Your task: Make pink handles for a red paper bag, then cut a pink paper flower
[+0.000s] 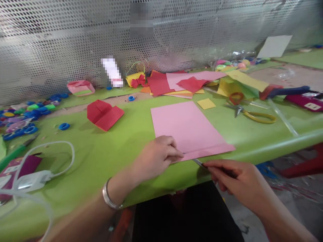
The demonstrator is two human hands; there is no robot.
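A pink sheet of paper (185, 124) lies flat on the green table, its near edge close to the table's front, with a crease or thin strip line along that edge. My left hand (157, 156) is closed at the sheet's near left corner, fingers together and pressing on the paper. In my right hand (233, 173) a thin metal blade-like tool (198, 162) is pinched between thumb and fingers. Its tip touches or lies just under the sheet's near edge; I cannot tell which. A small yellow paper square (206, 104) lies beyond the sheet's far right corner.
Scissors (248, 112) lie open at the right, near a purple box (306, 102). A folded red paper piece (104, 115) sits left, with a white charger (35, 180) and cable nearer me. Coloured sheets (158, 82) and a yellow paper bag (135, 79) stand along the perforated metal wall.
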